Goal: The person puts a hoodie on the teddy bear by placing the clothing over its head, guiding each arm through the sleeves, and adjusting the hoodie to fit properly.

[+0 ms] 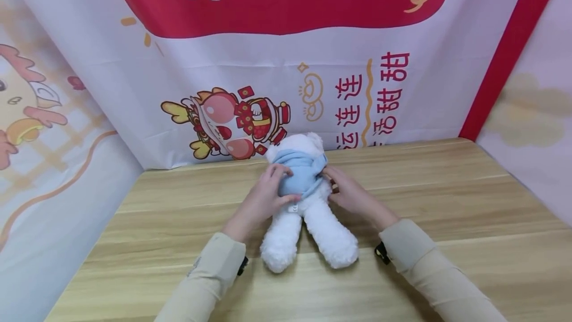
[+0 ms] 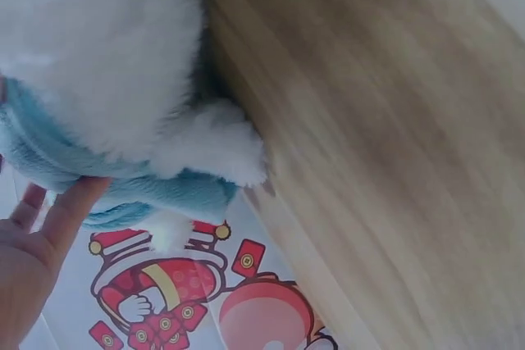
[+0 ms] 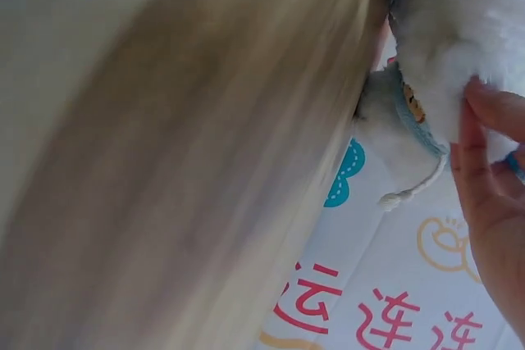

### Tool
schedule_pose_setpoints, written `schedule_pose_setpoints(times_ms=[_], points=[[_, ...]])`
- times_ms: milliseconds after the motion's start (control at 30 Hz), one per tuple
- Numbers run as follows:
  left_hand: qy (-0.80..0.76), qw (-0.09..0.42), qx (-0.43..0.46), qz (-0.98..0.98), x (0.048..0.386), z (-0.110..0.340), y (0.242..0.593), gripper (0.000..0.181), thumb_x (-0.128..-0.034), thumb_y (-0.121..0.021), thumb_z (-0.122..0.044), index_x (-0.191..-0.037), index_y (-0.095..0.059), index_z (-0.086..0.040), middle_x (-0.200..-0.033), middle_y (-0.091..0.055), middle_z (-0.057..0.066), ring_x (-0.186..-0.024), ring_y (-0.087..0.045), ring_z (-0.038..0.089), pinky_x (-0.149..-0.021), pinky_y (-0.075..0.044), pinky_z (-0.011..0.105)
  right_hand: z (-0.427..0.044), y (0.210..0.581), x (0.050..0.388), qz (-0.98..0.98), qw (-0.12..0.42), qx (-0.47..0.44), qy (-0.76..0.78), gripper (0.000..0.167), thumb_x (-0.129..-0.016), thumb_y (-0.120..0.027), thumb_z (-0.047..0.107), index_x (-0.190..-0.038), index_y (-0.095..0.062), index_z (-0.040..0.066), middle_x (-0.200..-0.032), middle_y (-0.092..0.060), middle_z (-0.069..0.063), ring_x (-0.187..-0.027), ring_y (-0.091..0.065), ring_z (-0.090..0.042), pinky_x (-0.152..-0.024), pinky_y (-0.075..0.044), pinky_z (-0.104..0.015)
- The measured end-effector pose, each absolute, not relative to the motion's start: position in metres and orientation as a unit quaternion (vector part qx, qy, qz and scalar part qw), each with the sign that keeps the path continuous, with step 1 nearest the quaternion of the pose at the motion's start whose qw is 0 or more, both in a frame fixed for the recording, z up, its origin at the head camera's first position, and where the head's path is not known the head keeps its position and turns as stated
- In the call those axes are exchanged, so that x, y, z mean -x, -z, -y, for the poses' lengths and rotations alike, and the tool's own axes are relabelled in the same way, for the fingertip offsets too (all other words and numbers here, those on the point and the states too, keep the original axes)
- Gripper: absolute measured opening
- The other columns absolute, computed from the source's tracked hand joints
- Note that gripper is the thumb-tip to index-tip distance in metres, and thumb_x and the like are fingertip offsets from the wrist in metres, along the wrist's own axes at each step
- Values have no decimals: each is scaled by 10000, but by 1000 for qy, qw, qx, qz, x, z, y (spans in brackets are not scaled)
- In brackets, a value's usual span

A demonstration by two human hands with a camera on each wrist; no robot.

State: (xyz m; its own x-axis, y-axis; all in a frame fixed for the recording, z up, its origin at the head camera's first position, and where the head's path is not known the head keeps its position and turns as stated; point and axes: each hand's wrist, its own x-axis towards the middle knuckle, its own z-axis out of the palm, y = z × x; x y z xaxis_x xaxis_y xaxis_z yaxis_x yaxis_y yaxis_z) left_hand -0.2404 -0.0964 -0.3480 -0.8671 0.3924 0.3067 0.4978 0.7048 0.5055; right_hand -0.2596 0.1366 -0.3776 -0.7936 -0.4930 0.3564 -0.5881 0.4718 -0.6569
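Observation:
A white plush toy [image 1: 332, 235] lies on the table with its legs toward the near edge. A light blue garment [image 1: 300, 170] is bunched around its upper body, and a small white tag shows below it. The left hand [image 1: 267, 193] rests on the garment's left side, thumb and fingers spread apart; in the left wrist view its fingertips touch the blue cloth [image 2: 176, 194]. At the toy's right side is the right hand [image 1: 350, 193]; in the right wrist view this hand [image 3: 496, 194] pinches white fur [image 3: 447, 71], beside a hanging white cord [image 3: 418, 192].
The wooden table [image 1: 424, 178] extends to both sides of the toy. Behind it hangs a white and red printed cloth [image 1: 268, 53] touching the table's back edge, with printed panels at left and right.

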Motion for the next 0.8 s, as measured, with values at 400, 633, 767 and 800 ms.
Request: schedule_pose_setpoints(times_ms=[400,633,767,800], points=[[246,75,234,938,240,89,342,613,-730,-800,-434,-1233,-565,-174,-1318,-441,143,-1180,-498,324,-935,-493,474,-131,371,265,894,139,-276,-323,318,-668,-684,-51,-974,-638,25,-1015,-640,-125,-845,-590,-220,-736,-529,-341],[231,105,229,940,236,79,342,575,-733,-800,-435,-1188,-585,-155,-1270,-471,149,-1118,-517,320,-870,-515,480,-129,372,264,900,179,-258,-302,252,-579,-613,-126,-660,-488,78,-742,-501,-36,-674,-452,-147,-593,-389,-243],[218,149,209,942,235,72,347,524,-730,-798,-437,-1134,-599,-169,-1216,-502,146,-1050,-544,322,-778,-527,466,-129,371,261,913,182,-232,-283,249,-592,-582,-126,-608,-449,84,-665,-447,-23,-599,-394,-124,-534,-332,-215],[216,160,203,942,235,70,348,512,-727,-799,-436,-1119,-602,-172,-1199,-509,145,-1029,-551,322,-751,-527,460,-130,371,260,914,181,-228,-284,248,-598,-580,-122,-601,-444,85,-649,-440,-23,-587,-387,-120,-524,-326,-212]])
